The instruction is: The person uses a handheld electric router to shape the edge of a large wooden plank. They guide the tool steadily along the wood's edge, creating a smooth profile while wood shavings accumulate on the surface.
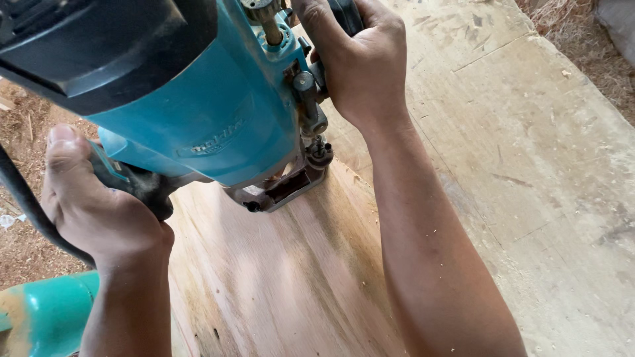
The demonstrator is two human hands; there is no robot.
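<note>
A: Reading left to right, what does your left hand (92,205) show?

B: It is wrapped tight around the router's left black grip (135,185), thumb up along the top. The black power cord (26,205) trails down past my wrist, clear of the base.

A: And the centre?

B: The teal plunge router (198,99) stands upright with its metal base (281,188) flat on the wooden board (284,277), which lies on the counter (549,152). The base hides the cutter, so I cannot tell its depth.

A: The right side?

B: My right hand (364,63) is clenched around the opposite handle, forearm stretched over the board. Holding both handles likely keeps the base level and the tool steady. A teal-green object (46,314) sits at lower left, partly cut off.
</note>
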